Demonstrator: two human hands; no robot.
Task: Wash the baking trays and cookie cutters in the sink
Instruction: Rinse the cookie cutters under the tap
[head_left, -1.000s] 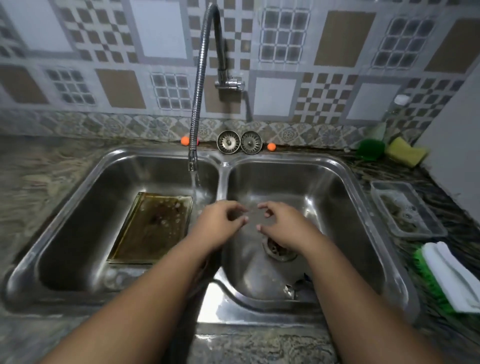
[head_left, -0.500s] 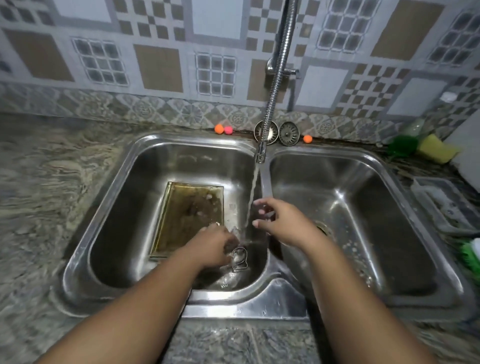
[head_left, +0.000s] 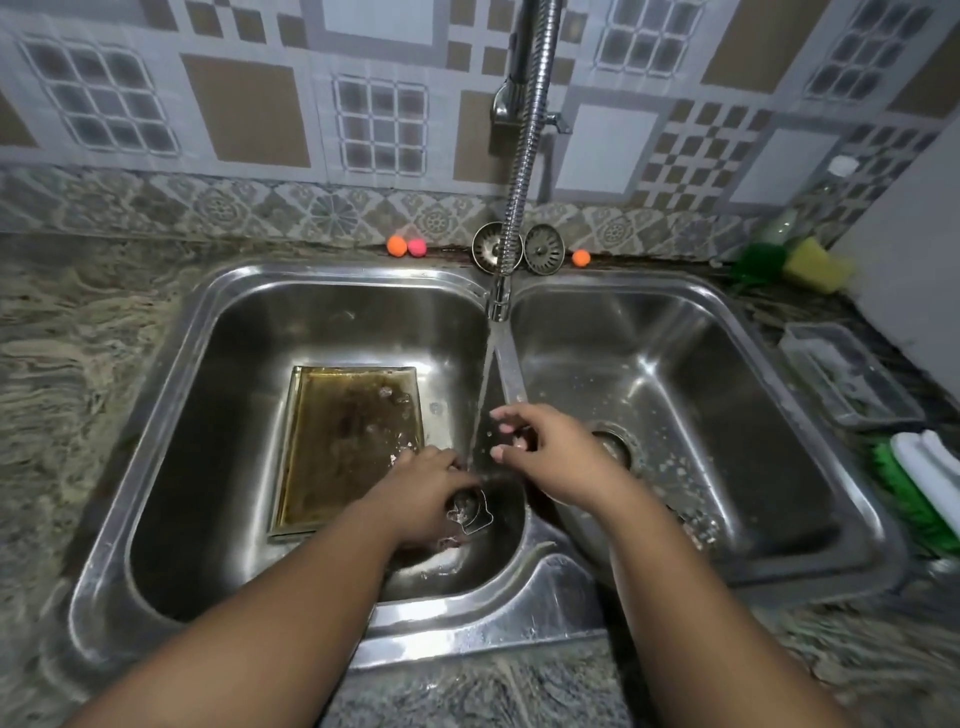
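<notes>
The left hand (head_left: 423, 491) gripped the small silver metal cookie cutter (head_left: 471, 514) under the running water (head_left: 480, 400); the right hand (head_left: 545, 447), relaxed and empty, hovered just to its right.

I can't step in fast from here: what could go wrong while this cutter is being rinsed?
1. The wet cookie cutter in the left hand is small; it may slip, and both strainers sit out on the back ledge, so a drain could catch it.
2. The baking tray beside it looks greasy; splash from the water stream might re-soil the cutter.
</notes>
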